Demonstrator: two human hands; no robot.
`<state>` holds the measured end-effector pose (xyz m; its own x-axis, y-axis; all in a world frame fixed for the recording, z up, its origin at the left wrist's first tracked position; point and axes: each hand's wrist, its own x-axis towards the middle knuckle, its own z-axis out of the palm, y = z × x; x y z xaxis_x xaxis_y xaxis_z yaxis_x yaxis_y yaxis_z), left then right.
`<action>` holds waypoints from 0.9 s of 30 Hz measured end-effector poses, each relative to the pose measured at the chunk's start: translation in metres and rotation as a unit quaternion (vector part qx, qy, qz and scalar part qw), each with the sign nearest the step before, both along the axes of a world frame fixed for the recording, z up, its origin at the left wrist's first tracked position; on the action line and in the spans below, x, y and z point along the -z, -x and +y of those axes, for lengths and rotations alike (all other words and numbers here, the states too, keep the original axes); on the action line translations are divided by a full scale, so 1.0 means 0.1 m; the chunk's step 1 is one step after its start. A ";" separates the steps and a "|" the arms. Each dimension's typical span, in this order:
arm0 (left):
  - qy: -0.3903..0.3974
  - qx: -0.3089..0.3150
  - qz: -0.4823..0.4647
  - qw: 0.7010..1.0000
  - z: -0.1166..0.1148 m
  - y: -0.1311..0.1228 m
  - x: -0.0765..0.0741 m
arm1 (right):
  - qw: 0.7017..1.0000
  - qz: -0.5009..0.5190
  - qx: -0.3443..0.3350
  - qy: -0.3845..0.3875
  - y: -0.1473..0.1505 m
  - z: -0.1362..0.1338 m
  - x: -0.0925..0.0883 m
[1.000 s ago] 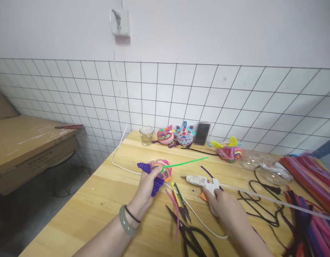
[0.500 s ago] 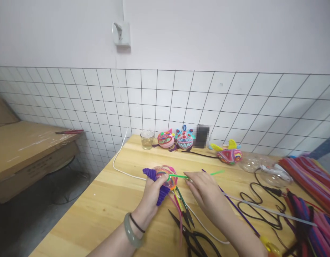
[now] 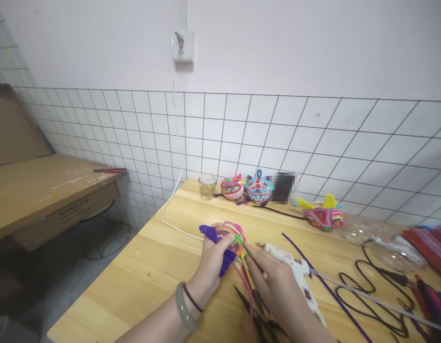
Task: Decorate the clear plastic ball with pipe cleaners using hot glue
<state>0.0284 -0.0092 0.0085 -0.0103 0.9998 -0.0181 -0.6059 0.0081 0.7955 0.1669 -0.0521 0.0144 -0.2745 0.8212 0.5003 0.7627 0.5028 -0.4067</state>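
A round, fuzzy pipe-cleaner ball (image 3: 229, 237) is gripped by the left hand (image 3: 213, 264); its thin green strand (image 3: 241, 243) is pinched by the right hand (image 3: 273, 281) fingers above the smooth wooden desk (image 3: 145, 271).

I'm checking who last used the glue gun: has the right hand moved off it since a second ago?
Yes. The right hand left the glue gun and went leftward to the ball.

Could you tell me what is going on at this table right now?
A person is making a pipe-cleaner ornament at a wooden table. The left hand grips a clear ball wrapped in coloured pipe cleaners, with purple ruffled pieces at its sides. The right hand pinches a green pipe cleaner against the ball. A white glue gun lies beside the right hand, and finished ornaments sit by the wall.
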 end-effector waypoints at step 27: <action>-0.009 -0.037 0.009 0.999 -0.02 0.00 -0.03 | 0.996 0.061 0.012 0.063 0.25 0.00 -0.11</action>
